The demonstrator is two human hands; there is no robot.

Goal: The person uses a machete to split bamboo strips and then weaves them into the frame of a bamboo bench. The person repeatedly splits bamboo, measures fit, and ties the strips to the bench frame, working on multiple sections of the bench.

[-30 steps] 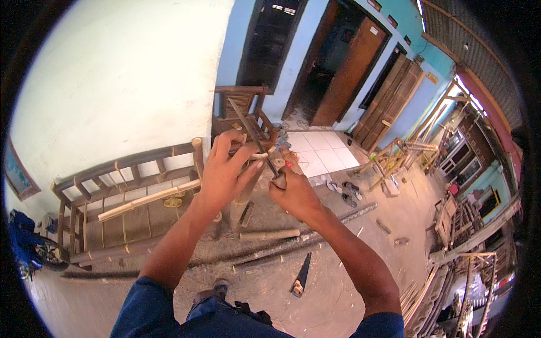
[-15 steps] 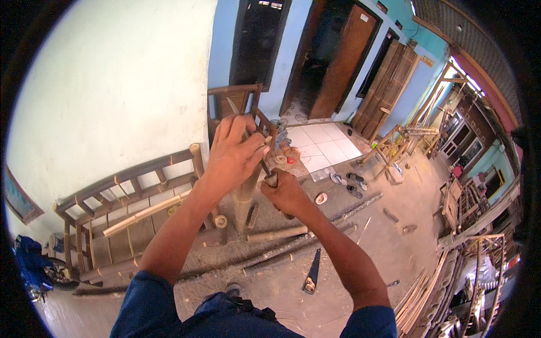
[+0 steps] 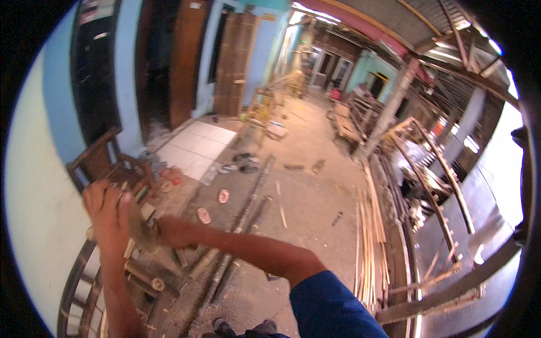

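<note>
Two changes: my view swings right, and the blade is lost in blur, so I cannot judge progress. Left hand [image 3: 107, 213] curled, right hand [image 3: 172, 231] bent, bamboo [image 3: 141, 226] between them; either's hold I cannot tell.

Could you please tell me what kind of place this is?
Probably a covered work yard beside a house: long thin wooden strips lie on the floor, a roof stretches overhead, and a brown door stands along the blue wall.
</note>
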